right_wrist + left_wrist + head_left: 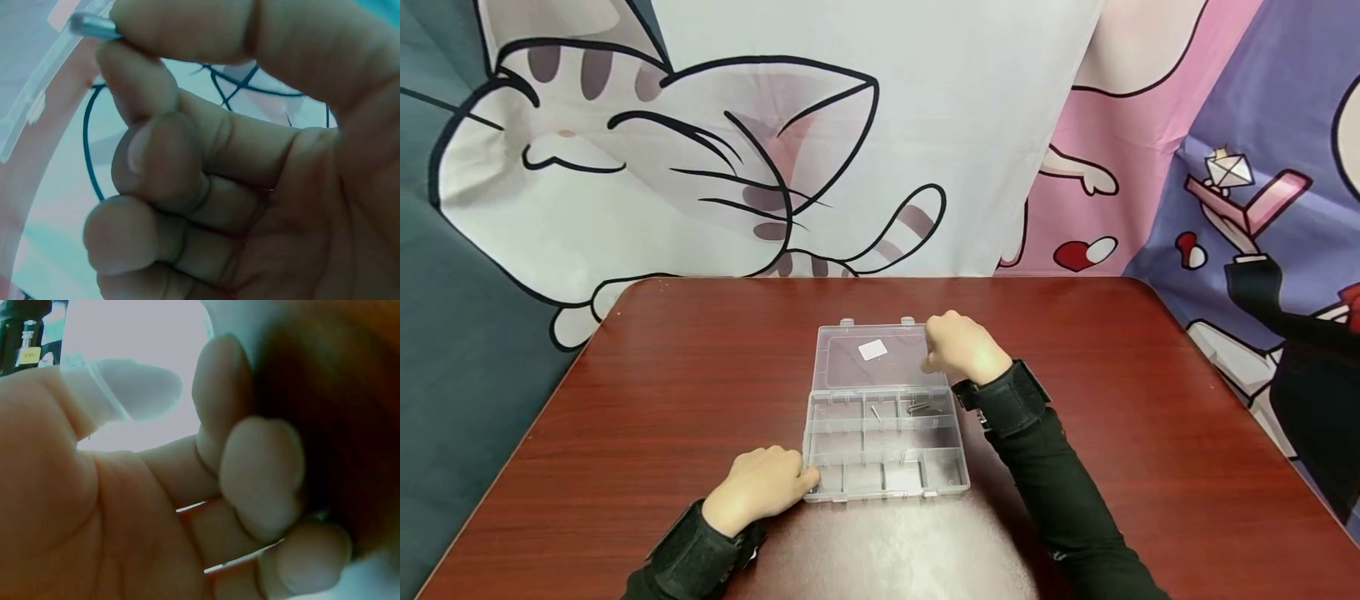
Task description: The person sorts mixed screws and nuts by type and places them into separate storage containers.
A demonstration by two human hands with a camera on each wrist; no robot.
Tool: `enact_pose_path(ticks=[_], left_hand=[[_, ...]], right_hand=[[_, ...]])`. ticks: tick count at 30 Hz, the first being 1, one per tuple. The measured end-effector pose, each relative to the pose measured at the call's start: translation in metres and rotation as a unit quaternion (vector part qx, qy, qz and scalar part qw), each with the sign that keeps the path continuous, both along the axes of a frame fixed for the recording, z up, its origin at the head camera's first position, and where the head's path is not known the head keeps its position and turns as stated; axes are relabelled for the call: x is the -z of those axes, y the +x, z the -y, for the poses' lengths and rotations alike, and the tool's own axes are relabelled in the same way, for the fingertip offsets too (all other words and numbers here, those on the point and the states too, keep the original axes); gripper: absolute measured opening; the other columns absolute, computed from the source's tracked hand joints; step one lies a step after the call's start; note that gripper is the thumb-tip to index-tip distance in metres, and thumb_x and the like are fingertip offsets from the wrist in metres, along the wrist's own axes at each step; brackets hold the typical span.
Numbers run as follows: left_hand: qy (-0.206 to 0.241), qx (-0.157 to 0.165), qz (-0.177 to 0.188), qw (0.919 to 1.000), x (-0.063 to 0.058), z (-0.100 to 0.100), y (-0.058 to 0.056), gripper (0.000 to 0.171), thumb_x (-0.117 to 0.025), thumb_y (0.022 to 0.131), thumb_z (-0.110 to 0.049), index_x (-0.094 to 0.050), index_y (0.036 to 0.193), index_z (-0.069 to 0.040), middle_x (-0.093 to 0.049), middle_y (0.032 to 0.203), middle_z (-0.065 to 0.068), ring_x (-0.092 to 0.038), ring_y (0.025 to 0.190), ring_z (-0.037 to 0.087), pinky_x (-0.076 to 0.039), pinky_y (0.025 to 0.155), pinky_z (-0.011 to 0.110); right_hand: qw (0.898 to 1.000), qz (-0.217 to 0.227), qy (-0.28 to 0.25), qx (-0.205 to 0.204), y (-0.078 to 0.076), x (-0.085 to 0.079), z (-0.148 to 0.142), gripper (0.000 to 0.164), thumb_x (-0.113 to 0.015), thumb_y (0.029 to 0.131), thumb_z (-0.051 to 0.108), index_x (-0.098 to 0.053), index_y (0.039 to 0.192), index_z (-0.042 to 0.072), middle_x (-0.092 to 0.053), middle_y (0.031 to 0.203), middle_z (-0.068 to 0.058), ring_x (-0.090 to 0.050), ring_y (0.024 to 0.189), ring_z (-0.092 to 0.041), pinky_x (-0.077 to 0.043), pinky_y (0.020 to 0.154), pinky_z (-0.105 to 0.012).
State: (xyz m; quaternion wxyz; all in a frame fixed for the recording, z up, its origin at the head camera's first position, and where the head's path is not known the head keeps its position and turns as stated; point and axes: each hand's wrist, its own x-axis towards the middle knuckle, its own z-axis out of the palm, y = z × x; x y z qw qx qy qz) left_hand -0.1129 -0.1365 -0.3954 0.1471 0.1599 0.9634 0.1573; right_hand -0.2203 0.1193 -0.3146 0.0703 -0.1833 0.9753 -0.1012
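Note:
A clear plastic compartment box [886, 457] lies with its lid [850, 367] folded back on the table. My left hand [765, 481] holds its front left corner, the thumb over the rim. In the left wrist view that thumb [147, 390] shows through clear plastic, with the fingers curled opposite. My right hand [962, 346] is over the lid's right side. Its thumb and index finger pinch a small silvery metal pin [95, 26], one end sticking out; the other fingers are curled. Several thin metal pins [917, 407] lie in back compartments of the box.
The reddish-brown table [700, 375] extends on both sides of the box. A white sticker [872, 350] is on the lid. Cartoon-printed cloth [955, 125] hangs right behind the table's back edge.

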Motion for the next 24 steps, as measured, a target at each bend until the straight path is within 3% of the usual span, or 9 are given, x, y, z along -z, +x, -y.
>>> enact_pose_path(ticks=[11,19,24], left_hand=[[0.000,0.002,-0.003,1.0000,0.000,0.000,0.001,0.045,-0.047,0.087,-0.026,-0.030,0.046,-0.016,-0.020,0.047,-0.005,-0.018,0.044,0.010,-0.015,0.045,0.029],[-0.004,-0.003,-0.007,1.0000,0.000,0.000,0.001,0.045,-0.048,0.087,-0.027,-0.031,0.047,-0.016,-0.021,0.047,-0.005,-0.021,0.044,0.011,-0.018,0.044,0.029],[-0.005,-0.003,-0.003,1.0000,0.000,0.000,0.001,0.044,-0.047,0.086,-0.027,-0.031,0.047,-0.016,-0.022,0.047,-0.005,-0.022,0.044,0.011,-0.019,0.044,0.029]], right_hand=[[0.999,-0.014,0.018,-0.032,0.003,0.003,0.026,0.018,-0.068,0.068,0.011,-0.052,0.061,0.010,-0.050,0.061,-0.002,-0.050,0.053,-0.019,-0.040,0.050,-0.033],[0.997,-0.019,0.021,-0.074,0.006,0.007,0.041,0.030,-0.065,0.067,0.008,-0.040,0.050,0.014,-0.034,0.052,0.005,-0.032,0.048,-0.012,-0.029,0.044,-0.028],[0.995,-0.023,0.025,-0.098,0.011,0.011,0.052,0.031,-0.067,0.069,0.009,-0.042,0.052,0.014,-0.035,0.050,0.006,-0.036,0.048,-0.011,-0.032,0.046,-0.027]])
